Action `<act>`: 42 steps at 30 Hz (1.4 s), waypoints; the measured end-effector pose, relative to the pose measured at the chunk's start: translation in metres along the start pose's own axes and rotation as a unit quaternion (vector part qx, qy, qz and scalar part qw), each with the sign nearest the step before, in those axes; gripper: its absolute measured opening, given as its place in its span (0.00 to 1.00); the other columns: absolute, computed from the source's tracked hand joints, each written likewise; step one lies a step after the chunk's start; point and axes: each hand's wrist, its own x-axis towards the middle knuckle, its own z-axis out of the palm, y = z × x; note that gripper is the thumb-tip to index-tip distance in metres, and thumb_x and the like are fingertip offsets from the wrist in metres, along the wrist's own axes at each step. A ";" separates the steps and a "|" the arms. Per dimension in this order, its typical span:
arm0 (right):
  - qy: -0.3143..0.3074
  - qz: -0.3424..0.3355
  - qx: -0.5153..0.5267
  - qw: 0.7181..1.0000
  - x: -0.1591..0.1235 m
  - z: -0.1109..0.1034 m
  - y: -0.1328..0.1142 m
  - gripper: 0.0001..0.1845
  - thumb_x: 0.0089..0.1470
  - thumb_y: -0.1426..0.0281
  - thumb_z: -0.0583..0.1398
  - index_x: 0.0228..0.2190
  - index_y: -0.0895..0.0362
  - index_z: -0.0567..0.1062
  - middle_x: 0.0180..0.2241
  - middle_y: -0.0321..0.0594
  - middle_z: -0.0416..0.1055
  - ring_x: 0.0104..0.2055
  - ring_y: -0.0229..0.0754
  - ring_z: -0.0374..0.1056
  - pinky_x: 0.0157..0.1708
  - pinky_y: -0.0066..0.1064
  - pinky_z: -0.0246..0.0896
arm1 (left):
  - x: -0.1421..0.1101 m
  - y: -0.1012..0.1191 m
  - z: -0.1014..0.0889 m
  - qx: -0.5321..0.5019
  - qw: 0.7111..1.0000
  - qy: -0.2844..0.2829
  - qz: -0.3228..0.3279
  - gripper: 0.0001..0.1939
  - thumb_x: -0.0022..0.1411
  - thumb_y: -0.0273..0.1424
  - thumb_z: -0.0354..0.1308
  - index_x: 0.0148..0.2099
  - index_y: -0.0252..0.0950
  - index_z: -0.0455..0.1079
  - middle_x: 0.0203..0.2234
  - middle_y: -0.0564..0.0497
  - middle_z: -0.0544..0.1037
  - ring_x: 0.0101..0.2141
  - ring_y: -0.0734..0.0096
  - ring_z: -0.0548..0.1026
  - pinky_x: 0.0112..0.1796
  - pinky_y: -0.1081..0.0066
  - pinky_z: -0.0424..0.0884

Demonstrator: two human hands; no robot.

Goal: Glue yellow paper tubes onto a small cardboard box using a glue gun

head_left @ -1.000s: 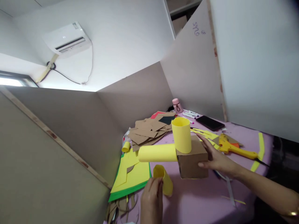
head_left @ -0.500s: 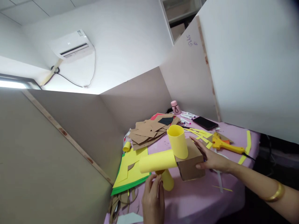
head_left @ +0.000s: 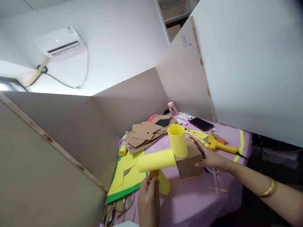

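A brown cardboard box (head_left: 190, 167) is held at its right side by my right hand (head_left: 209, 157), with the thumb on the front face and the fingers reaching over the far edge. On the box's top stands a yellow paper tube (head_left: 178, 143), open end up. Another yellow tube (head_left: 155, 160) points sideways to the left from the box. Below it is a tilted, loose-looking yellow tube (head_left: 163, 184). My left hand (head_left: 149, 192) pinches that lower tube at its open upper rim; the fingertips partly cover the rim.
Brown cardboard pieces (head_left: 142, 134) are piled at the back. Yellow and green sheets (head_left: 130, 179) lie left, with a small yellow roll (head_left: 122, 150). A yellow glue gun (head_left: 220, 145), phone (head_left: 201, 124), markers (head_left: 183, 119) and pink bottle (head_left: 172, 109) are right and behind. Grey partitions (head_left: 137, 97) enclose the table.
The lower tube has tilted further and moved slightly left under the sideways tube, showing more of its rim. My right hand keeps its hold on the box. The whole view has shifted slightly.
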 end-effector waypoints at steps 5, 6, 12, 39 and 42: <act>0.013 0.010 -0.036 0.999 -0.007 -0.007 0.001 0.67 0.37 0.56 0.71 0.64 0.50 0.33 0.67 0.51 0.34 0.68 0.53 0.33 0.62 0.46 0.46 | -0.004 -0.007 -0.001 0.007 1.000 -0.015 0.000 0.11 0.64 0.26 0.48 0.41 0.29 0.72 0.33 0.42 0.75 0.33 0.65 0.76 0.33 0.69 0.74; 0.015 0.012 -0.041 0.999 -0.008 -0.008 0.001 0.67 0.37 0.56 0.70 0.64 0.50 0.33 0.67 0.50 0.34 0.68 0.53 0.33 0.62 0.47 0.45 | -0.004 -0.007 -0.002 0.008 1.000 -0.015 0.003 0.12 0.64 0.26 0.47 0.41 0.29 0.72 0.33 0.42 0.75 0.33 0.65 0.75 0.33 0.69 0.74; 0.010 0.007 -0.073 0.997 -0.009 -0.013 0.008 0.67 0.37 0.55 0.70 0.64 0.52 0.34 0.68 0.48 0.29 0.68 0.54 0.30 0.63 0.48 0.43 | -0.002 -0.005 -0.005 0.008 1.000 -0.019 -0.001 0.11 0.64 0.26 0.48 0.41 0.31 0.73 0.33 0.44 0.75 0.33 0.66 0.75 0.31 0.70 0.73; -0.033 0.003 -0.055 0.998 0.000 -0.011 0.006 0.74 0.31 0.52 0.72 0.63 0.50 0.28 0.66 0.58 0.37 0.66 0.56 0.42 0.61 0.49 0.44 | -0.009 -0.023 -0.001 -0.006 1.000 -0.010 0.014 0.14 0.59 0.28 0.56 0.49 0.34 0.71 0.44 0.40 0.70 0.41 0.60 0.75 0.39 0.64 0.75; -0.029 -0.005 -0.072 0.997 0.000 -0.008 0.007 0.73 0.31 0.50 0.71 0.63 0.50 0.30 0.66 0.57 0.37 0.67 0.54 0.40 0.60 0.47 0.46 | -0.007 -0.022 -0.002 -0.002 1.000 0.002 0.020 0.14 0.59 0.29 0.56 0.48 0.34 0.71 0.44 0.40 0.70 0.41 0.61 0.75 0.39 0.65 0.75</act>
